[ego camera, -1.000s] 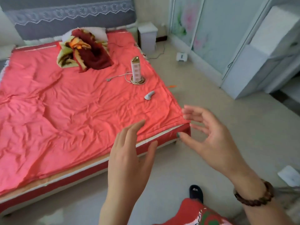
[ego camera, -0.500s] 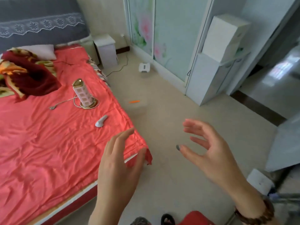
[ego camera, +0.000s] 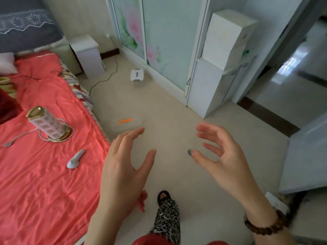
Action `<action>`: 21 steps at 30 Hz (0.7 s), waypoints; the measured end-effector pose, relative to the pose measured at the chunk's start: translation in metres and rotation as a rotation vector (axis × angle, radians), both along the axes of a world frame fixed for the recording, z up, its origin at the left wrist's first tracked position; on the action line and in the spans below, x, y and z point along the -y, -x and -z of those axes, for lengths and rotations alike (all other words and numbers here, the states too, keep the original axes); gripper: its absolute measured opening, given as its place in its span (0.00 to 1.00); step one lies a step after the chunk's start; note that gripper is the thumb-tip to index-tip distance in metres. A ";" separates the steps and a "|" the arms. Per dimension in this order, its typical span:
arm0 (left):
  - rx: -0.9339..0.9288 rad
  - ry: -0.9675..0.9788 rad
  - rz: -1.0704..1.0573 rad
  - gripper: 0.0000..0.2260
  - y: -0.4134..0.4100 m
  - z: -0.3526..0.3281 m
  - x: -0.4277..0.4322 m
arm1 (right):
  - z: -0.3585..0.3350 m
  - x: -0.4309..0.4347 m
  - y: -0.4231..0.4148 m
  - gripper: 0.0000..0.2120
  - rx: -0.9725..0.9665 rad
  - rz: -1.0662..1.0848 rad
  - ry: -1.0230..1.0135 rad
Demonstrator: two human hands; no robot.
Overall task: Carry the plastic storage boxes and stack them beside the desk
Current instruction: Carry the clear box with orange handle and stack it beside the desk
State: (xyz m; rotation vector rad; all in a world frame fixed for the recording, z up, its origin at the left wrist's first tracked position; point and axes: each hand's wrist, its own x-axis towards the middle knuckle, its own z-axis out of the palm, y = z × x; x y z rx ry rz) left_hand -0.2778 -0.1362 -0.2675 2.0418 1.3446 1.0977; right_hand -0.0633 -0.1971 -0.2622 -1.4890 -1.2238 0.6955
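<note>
A clear plastic storage box [ego camera: 126, 125] with an orange clip on its lid sits on the beige floor beside the bed, just beyond my fingertips. My left hand [ego camera: 123, 167] is held out in front of me with its fingers spread and holds nothing. My right hand [ego camera: 223, 156] is raised beside it, fingers loosely bent, also holding nothing. Both hands hover over the floor, a hand's width apart, short of the box.
A bed with a red cover [ego camera: 35, 170] fills the left, with a small lamp [ego camera: 48, 123] and a white gadget [ego camera: 75, 159] on it. A white nightstand [ego camera: 88, 53], a floor device [ego camera: 136, 75], a white cabinet [ego camera: 208, 85] and an open doorway [ego camera: 290, 71] lie ahead.
The view has swung right from the bed toward the floor and the wardrobe. The clear box has come into view near my hands, which stay open and raised.
</note>
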 end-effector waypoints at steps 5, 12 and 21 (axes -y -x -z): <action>0.040 0.009 -0.031 0.20 -0.037 0.004 -0.100 | -0.007 -0.097 -0.046 0.28 0.043 0.003 0.041; 0.038 -0.007 -0.048 0.20 -0.062 -0.002 -0.197 | -0.011 -0.203 -0.080 0.29 0.031 -0.015 -0.017; 0.029 0.010 -0.153 0.21 -0.064 0.004 -0.282 | -0.003 -0.320 -0.090 0.27 0.004 -0.117 -0.010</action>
